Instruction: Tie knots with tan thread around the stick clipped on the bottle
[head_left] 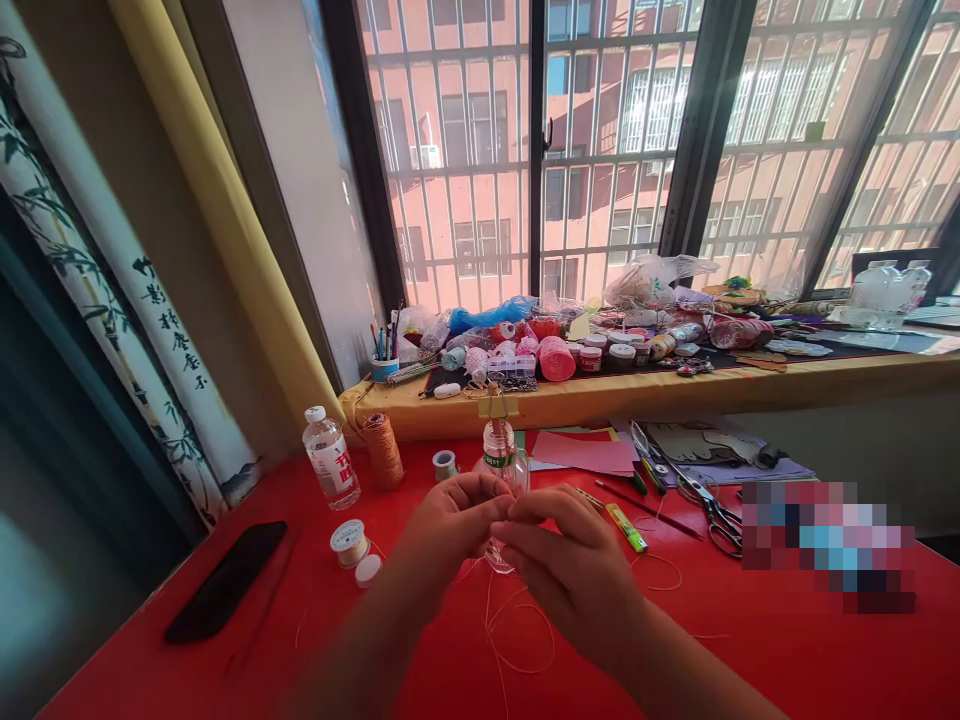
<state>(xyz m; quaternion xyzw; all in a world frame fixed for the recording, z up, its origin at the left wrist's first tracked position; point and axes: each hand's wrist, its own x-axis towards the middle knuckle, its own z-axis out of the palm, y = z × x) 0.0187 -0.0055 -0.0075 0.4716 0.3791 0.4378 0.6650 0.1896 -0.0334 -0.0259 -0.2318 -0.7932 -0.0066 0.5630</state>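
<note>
My left hand (456, 525) and my right hand (571, 552) meet above the red table, each with thumb and fingers pinched together. A thin pale thread (489, 640) hangs from between the fingertips and curls in loops on the tabletop. The pinched fingertips nearly touch, and the exact spot where the thread is gripped is partly hidden. Right behind my hands stands a clear glass bottle (498, 440) with a green label. A clip and thin strands show at its neck, and my fingers cover much of its body.
On the red table (420, 660) lie a black phone (226, 582), a thread spool (349, 543), a white cap (368, 571), a clear bottle (330, 462), an orange twine cone (383, 452), a lighter (627, 528) and scissors (712, 510). Craft supplies crowd the windowsill (420, 412).
</note>
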